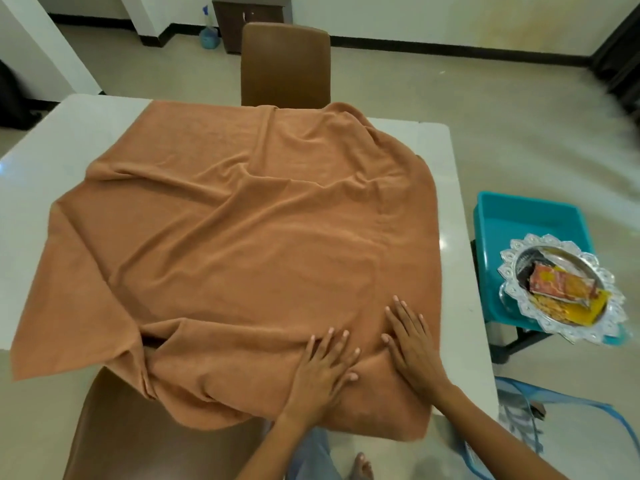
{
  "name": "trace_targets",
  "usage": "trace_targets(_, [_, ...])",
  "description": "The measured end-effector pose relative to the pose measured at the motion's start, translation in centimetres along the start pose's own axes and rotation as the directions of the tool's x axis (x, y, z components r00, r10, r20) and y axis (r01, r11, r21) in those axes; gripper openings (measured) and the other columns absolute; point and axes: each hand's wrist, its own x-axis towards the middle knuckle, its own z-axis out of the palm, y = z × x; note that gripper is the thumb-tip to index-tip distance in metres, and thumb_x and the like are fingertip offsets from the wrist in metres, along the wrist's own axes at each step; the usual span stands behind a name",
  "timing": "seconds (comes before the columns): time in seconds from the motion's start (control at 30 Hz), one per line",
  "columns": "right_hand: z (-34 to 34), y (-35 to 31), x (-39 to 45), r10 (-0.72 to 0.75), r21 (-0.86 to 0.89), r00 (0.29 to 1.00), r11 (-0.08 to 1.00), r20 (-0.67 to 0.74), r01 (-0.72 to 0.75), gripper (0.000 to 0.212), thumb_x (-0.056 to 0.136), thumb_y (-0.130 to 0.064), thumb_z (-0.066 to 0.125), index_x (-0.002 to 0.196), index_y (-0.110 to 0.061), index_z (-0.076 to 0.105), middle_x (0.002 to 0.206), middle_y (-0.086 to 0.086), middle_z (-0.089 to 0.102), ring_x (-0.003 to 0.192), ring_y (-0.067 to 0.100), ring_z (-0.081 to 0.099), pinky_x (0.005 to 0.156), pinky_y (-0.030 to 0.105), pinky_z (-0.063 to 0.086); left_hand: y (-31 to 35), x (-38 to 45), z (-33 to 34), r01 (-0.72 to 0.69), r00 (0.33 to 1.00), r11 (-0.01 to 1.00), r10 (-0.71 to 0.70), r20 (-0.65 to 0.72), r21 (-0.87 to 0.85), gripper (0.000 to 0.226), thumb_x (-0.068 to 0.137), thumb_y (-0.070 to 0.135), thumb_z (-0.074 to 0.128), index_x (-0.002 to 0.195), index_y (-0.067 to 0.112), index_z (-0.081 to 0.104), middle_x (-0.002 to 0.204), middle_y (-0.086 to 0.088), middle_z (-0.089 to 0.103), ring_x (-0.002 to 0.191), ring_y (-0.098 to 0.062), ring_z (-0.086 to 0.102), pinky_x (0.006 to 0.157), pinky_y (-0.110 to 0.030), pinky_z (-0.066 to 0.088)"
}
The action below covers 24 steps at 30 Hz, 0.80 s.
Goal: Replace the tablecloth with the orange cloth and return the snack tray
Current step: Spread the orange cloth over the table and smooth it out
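The orange cloth [239, 237] is lying spread over the white table [41, 161], filling the centre of the frame, with creases running across it and a bunched fold at the lower left where it is hanging over the near edge. Its upper right corner is rumpled, and bare tabletop is showing along the left and right sides.

Both hands are resting flat on the cloth in the lower centre of the frame. The left hand [320, 372] is lying palm down with its fingers straight and slightly spread, pressing the fabric. The right hand [410, 344], just beside it to the right, is doing the same, its fingers straight and fanned apart (neither hand is pinching or gripping any fabric).

The snack tray [562, 289], a silver dish with a scalloped rim holding orange and yellow packets, is sitting at the right edge of the frame on a teal chair [526, 216], apart from the table.

A brown chair [285, 64] is standing at the table's far side, at the top centre, and another brown chair [145, 445] is showing at the lower left.
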Motion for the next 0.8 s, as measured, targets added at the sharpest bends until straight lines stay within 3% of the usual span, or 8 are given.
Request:
trace_targets(0.07, [-0.7, 0.7, -1.2, -0.012, 0.053, 1.000, 0.999, -0.014, 0.013, 0.053, 0.099, -0.036, 0.034, 0.146, -0.026, 0.011, 0.157, -0.004, 0.006, 0.146, 0.014, 0.008, 0.119, 0.037, 0.003, 0.4, -0.1, -0.5, 0.025, 0.999, 0.997, -0.028, -0.040, -0.075, 0.045, 0.094, 0.044, 0.031, 0.132, 0.035, 0.053, 0.144, 0.003, 0.045, 0.132, -0.021, 0.045, 0.103, -0.042, 0.041])
trace_targets(0.17, [-1.7, 1.2, -2.5, -0.040, 0.117, 0.999, 0.992, -0.032, 0.044, 0.054, 0.100, -0.040, 0.032, 0.146, -0.030, 0.006, 0.158, -0.007, 0.003, 0.146, 0.011, 0.005, 0.120, 0.036, 0.004, 0.8, -0.5, -0.4, 0.050, 0.991, 0.966, -0.080, -0.109, -0.253, 0.044, 0.101, 0.040, 0.026, 0.145, 0.038, 0.021, 0.155, 0.013, 0.009, 0.145, -0.011, 0.008, 0.117, -0.033, 0.009])
trace_targets(0.27, [-2.6, 0.9, -3.2, -0.047, 0.150, 0.997, 0.987, -0.069, 0.057, 0.054, 0.097, -0.044, 0.034, 0.145, -0.031, 0.012, 0.157, -0.005, 0.013, 0.145, 0.015, 0.015, 0.120, 0.038, 0.013, 1.4, -1.0, -0.7, 0.067, 0.969, 0.925, -0.149, -0.195, -0.375, 0.043, 0.101, 0.040, 0.019, 0.143, 0.046, 0.012, 0.154, 0.021, 0.004, 0.144, -0.001, 0.000, 0.116, -0.026, 0.000])
trace_targets(0.37, [-3.3, 0.5, -3.4, 0.007, 0.231, 0.992, 0.973, -0.127, 0.023, 0.053, 0.096, -0.046, 0.038, 0.144, -0.026, 0.027, 0.153, 0.003, 0.030, 0.137, 0.022, 0.036, 0.113, 0.036, 0.028, 2.4, -1.0, -2.2, 0.080, 0.944, 0.836, -0.239, -0.228, -0.543, 0.043, 0.097, 0.045, 0.019, 0.140, 0.049, 0.018, 0.153, 0.024, 0.011, 0.143, 0.004, 0.005, 0.117, -0.025, 0.003])
trace_targets(0.5, [-3.4, 0.1, -2.7, 0.068, 0.254, 0.986, 0.967, -0.152, -0.028, 0.057, 0.095, -0.038, 0.046, 0.144, -0.012, 0.034, 0.153, 0.005, 0.032, 0.130, 0.022, 0.046, 0.099, 0.027, 0.040, 2.5, -0.8, -4.4, 0.066, 0.892, 0.716, -0.354, -0.280, -0.695, 0.040, 0.097, 0.047, 0.025, 0.136, 0.051, 0.032, 0.147, 0.031, 0.023, 0.139, 0.009, 0.017, 0.116, -0.022, 0.009])
trace_targets(0.67, [-3.8, -1.2, -0.5, 0.073, 0.307, 0.972, 0.952, -0.224, -0.001, 0.046, 0.095, -0.022, 0.054, 0.138, -0.013, 0.042, 0.148, 0.006, 0.038, 0.114, 0.026, 0.058, 0.087, 0.034, 0.050, 1.9, 0.0, -8.0, -0.045, 0.832, 0.360, -0.502, -0.234, -0.932, 0.037, 0.093, 0.055, 0.044, 0.120, 0.038, 0.063, 0.124, 0.022, 0.061, 0.121, 0.003, 0.052, 0.108, -0.034, 0.038])
trace_targets(0.7, [-4.0, -1.4, 0.0, 0.076, 0.308, 0.969, 0.951, -0.235, 0.000, 0.045, 0.095, -0.021, 0.054, 0.137, -0.014, 0.042, 0.149, 0.005, 0.038, 0.113, 0.026, 0.059, 0.086, 0.031, 0.049, 1.6, 0.2, -8.9, -0.053, 0.822, 0.327, -0.522, -0.227, -0.944, 0.040, 0.090, 0.060, 0.045, 0.118, 0.039, 0.064, 0.118, 0.019, 0.065, 0.114, 0.000, 0.057, 0.104, -0.036, 0.042])
trace_targets(0.8, [-4.7, -2.4, 1.4, 0.095, 0.354, 0.961, 0.935, -0.259, 0.003, 0.049, 0.096, -0.027, 0.050, 0.142, -0.019, 0.034, 0.153, 0.001, 0.030, 0.131, 0.022, 0.044, 0.096, 0.029, 0.044, 0.7, 1.1, -12.0, -0.080, 0.783, 0.364, -0.553, -0.284, -0.928, 0.038, 0.089, 0.063, 0.043, 0.112, 0.043, 0.066, 0.099, 0.011, 0.067, 0.096, -0.004, 0.062, 0.095, -0.031, 0.047])
